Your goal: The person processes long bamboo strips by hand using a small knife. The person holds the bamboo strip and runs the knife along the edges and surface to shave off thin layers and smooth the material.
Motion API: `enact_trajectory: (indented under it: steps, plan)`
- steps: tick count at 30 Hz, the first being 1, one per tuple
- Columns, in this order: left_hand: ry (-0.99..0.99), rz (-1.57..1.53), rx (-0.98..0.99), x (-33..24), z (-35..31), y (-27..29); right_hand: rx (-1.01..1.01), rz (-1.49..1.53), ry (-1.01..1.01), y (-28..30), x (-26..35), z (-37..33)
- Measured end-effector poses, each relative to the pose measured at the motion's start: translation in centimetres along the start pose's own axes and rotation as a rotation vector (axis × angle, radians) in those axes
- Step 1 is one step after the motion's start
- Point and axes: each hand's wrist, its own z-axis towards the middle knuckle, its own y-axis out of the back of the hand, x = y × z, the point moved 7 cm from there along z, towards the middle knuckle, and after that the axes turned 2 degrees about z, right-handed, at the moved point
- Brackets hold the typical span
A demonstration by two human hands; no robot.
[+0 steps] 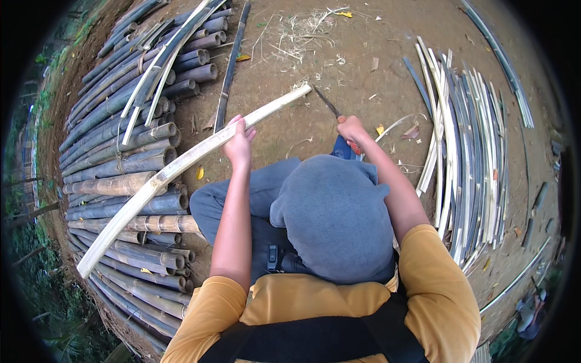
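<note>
— Orange sleeves and a black chest strap fill the bottom of the frame. What have you got?

— My left hand (238, 140) has its fingers wrapped tight round one long pale bamboo strip (181, 164), running from lower left to upper centre. My right hand (351, 129) is closed on one knife (330, 104), blade pointing at the strip's far tip.

— Risk?

— I'd say the blade could skid along the strip toward my left hand, or the strip could twist.

— Counts?

— One strip held, one knife. Whole bamboo poles (121, 163) stacked left and split slats (466, 151) piled right: too many to count.
</note>
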Motion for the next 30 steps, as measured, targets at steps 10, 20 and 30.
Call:
enact_trajectory:
  steps: [10,20,30]
  plan:
    - [0.051,0.040,0.000,0.2,-0.9,1.2,-0.136,-0.096,-0.064,2.5,0.4,-1.3]
    - [-0.004,0.029,0.197,-2.8,0.0,-0.1,-0.274,-0.103,0.255,6.8,4.2,-2.2]
    - [-0.111,0.017,-0.003,-0.6,-0.8,-0.7,0.115,-0.296,0.458,-0.4,7.5,-4.1]
